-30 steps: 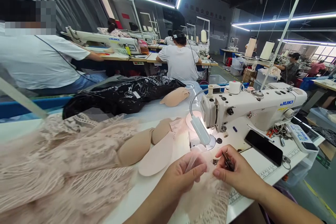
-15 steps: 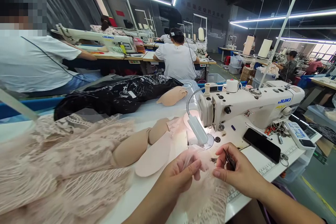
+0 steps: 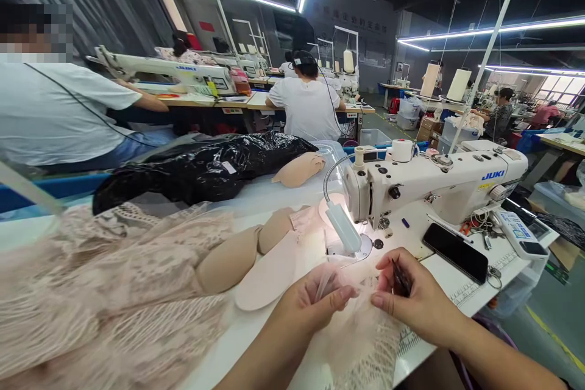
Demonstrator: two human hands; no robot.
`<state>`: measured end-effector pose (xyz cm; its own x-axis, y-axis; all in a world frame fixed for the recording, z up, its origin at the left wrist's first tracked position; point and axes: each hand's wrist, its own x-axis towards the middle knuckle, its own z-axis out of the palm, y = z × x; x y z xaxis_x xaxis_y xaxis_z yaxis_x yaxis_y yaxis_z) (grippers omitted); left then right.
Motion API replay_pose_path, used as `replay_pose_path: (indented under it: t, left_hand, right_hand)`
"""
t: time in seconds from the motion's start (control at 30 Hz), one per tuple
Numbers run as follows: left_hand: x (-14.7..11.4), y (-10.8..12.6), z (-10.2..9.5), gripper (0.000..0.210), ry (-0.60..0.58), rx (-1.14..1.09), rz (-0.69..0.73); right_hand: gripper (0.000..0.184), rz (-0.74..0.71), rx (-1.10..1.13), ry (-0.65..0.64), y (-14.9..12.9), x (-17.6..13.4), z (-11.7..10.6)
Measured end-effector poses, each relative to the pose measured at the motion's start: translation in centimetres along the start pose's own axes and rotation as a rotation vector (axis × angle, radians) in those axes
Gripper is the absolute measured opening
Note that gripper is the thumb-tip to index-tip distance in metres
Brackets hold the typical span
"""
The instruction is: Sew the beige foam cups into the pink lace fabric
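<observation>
My left hand is closed, thumb against fingers, on sheer pale pink lace fabric that hangs down over the table edge. A thin translucent strip loops out by its fingers. Just to the right, my right hand is closed around a small dark metal tool, perhaps thread snips or tweezers. Its thumb and fingertip are at the lace edge; whether they pinch it I cannot tell. Both hands are in front of the sewing machine, whose needle area sits behind a lit gooseneck lamp.
Beige bra cups and a heap of lace lie to the left. A black plastic bag is behind them. On the right are a phone, keys and a control box. Co-workers sit at machines ahead.
My left thumb has shifted slightly right, and more lace shows between my hands. My right hand stays nearly in place with the dark tool. The camera view has moved a little.
</observation>
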<state>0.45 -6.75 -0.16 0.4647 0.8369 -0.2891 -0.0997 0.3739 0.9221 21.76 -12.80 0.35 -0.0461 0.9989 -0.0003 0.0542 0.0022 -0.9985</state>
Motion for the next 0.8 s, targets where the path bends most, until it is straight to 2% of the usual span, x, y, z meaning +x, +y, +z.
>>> replay_pose_path:
  t: [0.17,0.33,0.43,0.5,0.57,0.7,0.77,0.8]
  left_hand:
    - [-0.1,0.4,0.1,0.05,-0.022,0.012,0.003]
    - [-0.9,1.0,1.0,0.052,0.005,0.007,0.046]
    - [-1.1,1.3,1.3,0.048,-0.009,0.022,0.062]
    - [-1.2,1.4,1.3,0.045,-0.043,0.054,0.075]
    - [-1.4,1.5,1.3,0.043,-0.071,0.091,0.088]
    - [-1.7,1.2,1.3,0.038,-0.153,0.132,0.097]
    - [-1.6,0.7,1.1,0.029,-0.157,0.24,0.186]
    - [-1.4,0.4,0.8,0.024,-0.124,0.344,0.291]
  right_hand:
    - [0.03,-0.056,-0.069,0.019,0.5,0.4,-0.2]
    - [0.01,-0.351,-0.27,0.122,0.1,0.3,-0.2]
    - [0.009,-0.437,-0.319,0.068,-0.5,0.3,-0.2]
    - [0.015,-0.423,-0.33,0.024,-0.9,0.8,-0.3]
    - [0.022,-0.347,-0.295,-0.027,-0.8,1.8,-0.5]
    - [0.057,-0.101,-0.086,-0.283,0.0,3.9,-0.4]
    - [0.066,-0.061,-0.013,-0.345,0.0,4.1,-0.3]
    - [0.063,-0.076,-0.014,-0.319,-0.2,3.9,-0.3]
